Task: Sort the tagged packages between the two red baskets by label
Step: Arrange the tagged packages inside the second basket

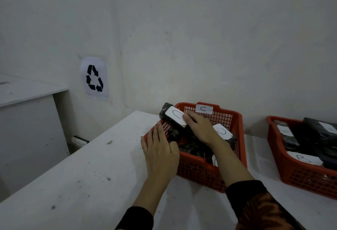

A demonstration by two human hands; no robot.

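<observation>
A red basket with a white "C" tag on its far rim stands on the white table and holds several dark packages with white "C" labels. My right hand grips a dark package labelled "C", tilted over the basket's far left corner. Fingers spread, my left hand rests against that basket's left rim and holds nothing. A second red basket at the right holds dark packages, one labelled "B".
The white table stretches left of the baskets, scuffed with small dark marks. A wall with a recycling sign stands behind. A lower white cabinet sits at the far left, across a gap.
</observation>
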